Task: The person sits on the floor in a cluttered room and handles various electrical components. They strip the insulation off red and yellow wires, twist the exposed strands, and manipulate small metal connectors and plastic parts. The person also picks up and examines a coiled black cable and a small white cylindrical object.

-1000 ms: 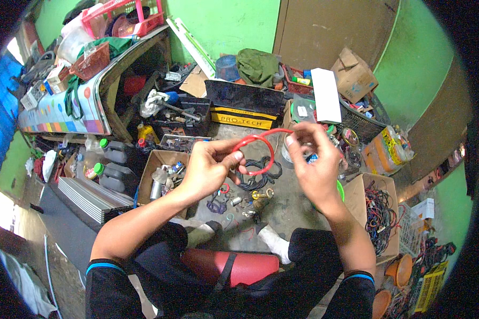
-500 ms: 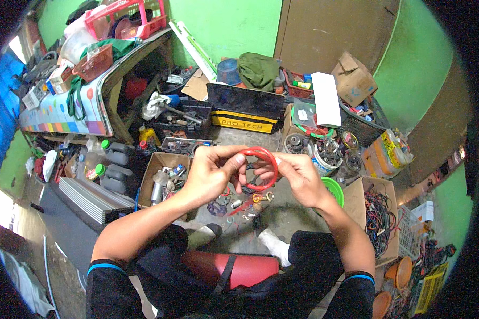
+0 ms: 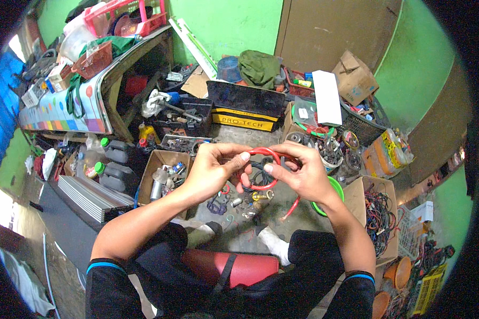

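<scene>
Between my two hands is a looped red cable [image 3: 276, 176], held above the floor. My left hand [image 3: 218, 169] pinches the left side of the loop between thumb and fingers. At the loop's right side my right hand [image 3: 302, 173] grips it, thumb against the cable. One loose end of the cable hangs below my right hand, its tip frayed. Below the hands, small parts lie scattered on the floor: a dark coil of wire, a purple-blue piece [image 3: 216, 206], a yellow ring-shaped part [image 3: 259, 196] and a small metal cylinder [image 3: 236, 202].
On the left stand a cardboard box of metal parts [image 3: 153, 185] and dark jugs with green caps [image 3: 115, 175]. A green basin [image 3: 331, 198] and a box of tangled wires [image 3: 378, 220] are on the right. Ahead sits a black-and-yellow toolbox [image 3: 245, 118].
The right-hand fingers have shifted on the red cable, and its loose end now hangs below the right hand. The left hand keeps its pinch on the loop.
</scene>
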`<state>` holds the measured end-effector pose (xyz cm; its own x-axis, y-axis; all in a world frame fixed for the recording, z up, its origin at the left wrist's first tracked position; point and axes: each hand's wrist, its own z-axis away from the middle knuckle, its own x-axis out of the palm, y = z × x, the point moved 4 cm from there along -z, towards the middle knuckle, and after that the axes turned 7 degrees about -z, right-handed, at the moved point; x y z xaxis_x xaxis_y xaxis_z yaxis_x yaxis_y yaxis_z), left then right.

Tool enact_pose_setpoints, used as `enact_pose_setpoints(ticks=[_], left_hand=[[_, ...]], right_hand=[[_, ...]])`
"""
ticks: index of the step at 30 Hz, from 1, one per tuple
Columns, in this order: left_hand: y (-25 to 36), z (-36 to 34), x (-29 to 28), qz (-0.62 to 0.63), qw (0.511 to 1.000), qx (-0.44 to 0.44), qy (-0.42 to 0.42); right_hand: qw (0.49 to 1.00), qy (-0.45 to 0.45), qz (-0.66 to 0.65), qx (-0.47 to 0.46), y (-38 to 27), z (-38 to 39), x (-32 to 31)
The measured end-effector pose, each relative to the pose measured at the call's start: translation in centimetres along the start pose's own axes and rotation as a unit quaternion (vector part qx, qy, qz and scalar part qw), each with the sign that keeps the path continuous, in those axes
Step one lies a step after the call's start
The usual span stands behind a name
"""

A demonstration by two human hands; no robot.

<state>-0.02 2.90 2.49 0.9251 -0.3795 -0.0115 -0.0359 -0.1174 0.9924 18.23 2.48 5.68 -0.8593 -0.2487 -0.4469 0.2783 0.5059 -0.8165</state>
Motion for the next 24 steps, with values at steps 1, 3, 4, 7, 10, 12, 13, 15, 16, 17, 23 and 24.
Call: enact_pose_setpoints(ticks=[1, 3, 4, 7, 10, 12, 13, 15, 16, 17, 23, 24], left_hand=[[-0.1, 0.0, 0.0, 0.002, 1.000, -0.015, -0.010], [-0.2, -0.1, -0.1, 0.007, 0.998, -0.045, -0.031], [-0.3, -0.2, 0.0, 0.014, 0.997, -0.061, -0.040], [-1.0, -0.4, 0.2, 0.026, 0.993, -0.090, -0.067], [-0.9, -0.5, -0.1, 0.001, 0.996, -0.079, -0.045], [-0.3, -0.6, 0.0, -0.016, 0.998, -0.048, -0.037], [-0.1, -0.6, 0.0, -0.025, 0.999, -0.033, -0.032], [0.0, -0.6, -0.1, -0.007, 0.999, -0.006, -0.036], [0.1, -0.5, -0.2, 0.002, 0.999, 0.007, -0.038], [0.1, -0.6, -0.2, 0.000, 1.000, 0.006, -0.031], [-0.3, -1.0, -0.9, 0.021, 1.000, 0.009, -0.015], [-0.5, -1.1, -0.9, 0.025, 1.000, 0.004, -0.012]], right_hand=[[0.997, 0.002, 0.063, -0.043, 0.0, -0.1, -0.2], [0.997, -0.012, 0.066, -0.041, 0.8, -0.3, -0.5], [0.997, -0.019, 0.068, -0.042, 1.1, -0.3, -0.5], [0.997, -0.021, 0.064, -0.041, 1.8, -0.3, -0.3], [0.999, -0.004, 0.017, 0.034, 2.0, -0.4, -0.2], [0.994, 0.030, -0.063, 0.079, 2.3, -0.2, -0.2], [0.987, 0.051, -0.121, 0.089, 2.6, -0.1, -0.1], [0.965, 0.060, -0.202, 0.159, 2.9, 0.1, -0.4], [0.963, 0.058, -0.214, 0.156, 3.0, 0.1, -0.5], [0.960, 0.057, -0.226, 0.153, 3.2, 0.0, -0.5], [0.908, 0.111, -0.388, 0.108, 3.6, -0.5, -0.3], [0.898, 0.114, -0.413, 0.102, 3.6, -0.6, -0.4]])
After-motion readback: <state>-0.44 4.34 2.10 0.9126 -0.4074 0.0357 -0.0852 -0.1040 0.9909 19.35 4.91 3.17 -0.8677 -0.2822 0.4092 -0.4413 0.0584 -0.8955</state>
